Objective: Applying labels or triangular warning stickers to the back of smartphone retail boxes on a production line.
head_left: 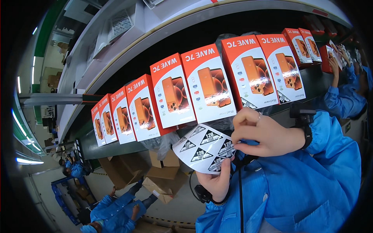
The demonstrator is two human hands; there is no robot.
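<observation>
My left hand (216,179) holds a white sheet of black triangular stickers (202,147) from below, thumb on its lower edge. My right hand (267,134), reaching in from the right in a blue sleeve, pinches the sheet's right edge with fingertips closed on a sticker there. Both wrists wear black straps. Just beyond the sheet, a row of several orange-and-white phone boxes (210,87) lies on a dark conveyor belt (314,79).
A co-worker in a blue coat (344,99) handles boxes at the belt's far right. Other people in blue (116,211) are at the lower left near brown cardboard cartons (163,176). A grey shelf (116,50) runs behind the belt.
</observation>
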